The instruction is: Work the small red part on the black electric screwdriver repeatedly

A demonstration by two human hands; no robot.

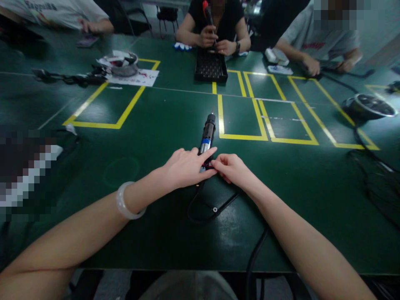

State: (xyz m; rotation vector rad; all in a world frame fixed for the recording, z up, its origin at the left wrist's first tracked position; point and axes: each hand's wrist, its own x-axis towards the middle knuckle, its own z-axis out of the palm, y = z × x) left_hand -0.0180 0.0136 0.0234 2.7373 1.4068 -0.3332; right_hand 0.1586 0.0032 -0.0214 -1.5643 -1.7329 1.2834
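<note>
An electric screwdriver (207,132) lies on the green table, its thin bit pointing away from me. Part of its casing seems off, showing a silver body with a blue band. My left hand (189,168) rests over its rear half and holds it, index finger and thumb reaching across. At the rear end, small red and dark parts show between the fingers. My right hand (230,167) is closed in a pinch right beside them; what it pinches is hidden. A black cable (229,202) with a small ring on it curves below both hands.
Yellow tape outlines (243,136) mark the table. Beyond sit a black tray (211,68) with small parts, a round container (123,66) on paper, and a dark round dish (371,106) at right with loose cables nearby. Across the table, several people work; one holds a red-tipped tool (208,14).
</note>
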